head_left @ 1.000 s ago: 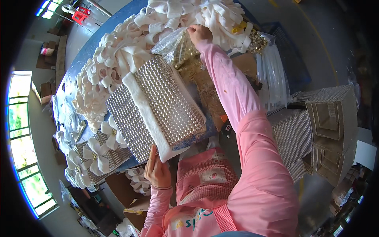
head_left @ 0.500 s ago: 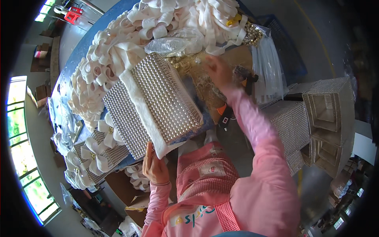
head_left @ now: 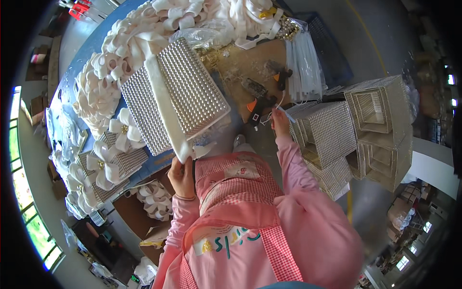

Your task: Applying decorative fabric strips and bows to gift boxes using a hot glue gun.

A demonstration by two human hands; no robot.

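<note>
A box covered in rows of silvery pearl-like beads [head_left: 192, 91] rests tilted near the table's front edge. A white fuzzy fabric strip [head_left: 163, 103] runs across it and hangs over its near edge. My left hand [head_left: 182, 177] is closed on the strip's near end. Out to the right, my right hand [head_left: 280, 126] is closed beside thin pale cords and a short whitish piece; what its fingers hold is too small to name. Just left of it lies a black and orange glue gun [head_left: 257, 110], with a second glue gun [head_left: 283, 77] farther back.
Looped white fabric strips [head_left: 108, 72] heap along the table's back and left. Long translucent sticks [head_left: 304, 67] hang at the right edge. Beaded boxes [head_left: 332, 127] stack at the right. Beaded boxes with white fabric flowers [head_left: 102, 164] stand left, above an open carton [head_left: 137, 216].
My right hand has drawn back from the far side of the table to beside the glue guns. My left hand has closed around the strip's end, where its fingers lay straight against the box.
</note>
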